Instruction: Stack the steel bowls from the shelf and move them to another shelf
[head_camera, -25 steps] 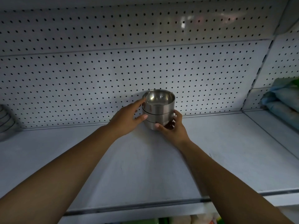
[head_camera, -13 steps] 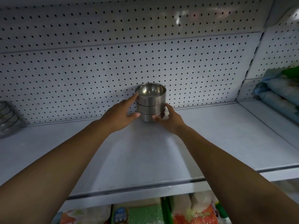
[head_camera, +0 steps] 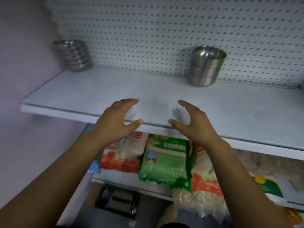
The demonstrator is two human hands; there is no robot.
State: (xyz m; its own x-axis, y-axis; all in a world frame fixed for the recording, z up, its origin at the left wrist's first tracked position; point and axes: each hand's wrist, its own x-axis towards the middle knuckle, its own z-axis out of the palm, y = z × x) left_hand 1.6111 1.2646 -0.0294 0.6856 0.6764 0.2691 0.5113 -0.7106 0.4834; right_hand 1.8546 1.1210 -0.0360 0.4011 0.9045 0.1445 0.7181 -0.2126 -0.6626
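shelf [head_camera: 164, 91]: one white board, pegboard wall [head_camera: 148, 30] behind it
plate stack [head_camera: 73, 55]: one pile at the shelf's back left corner, about six, blurred
left hand [head_camera: 115, 120]: over the shelf's front edge, fingers spread and lightly bent, holding nothing
food bags: under the shelf, one green bag [head_camera: 164, 162] between two red-and-white bags [head_camera: 125, 153]
right hand [head_camera: 195, 124]: over the shelf's front edge, fingers spread and bent, empty, apart from the left
bowl stack [head_camera: 206, 66]: three steel bowls nested upright, on the shelf at its back right, against the wall, well apart from both hands
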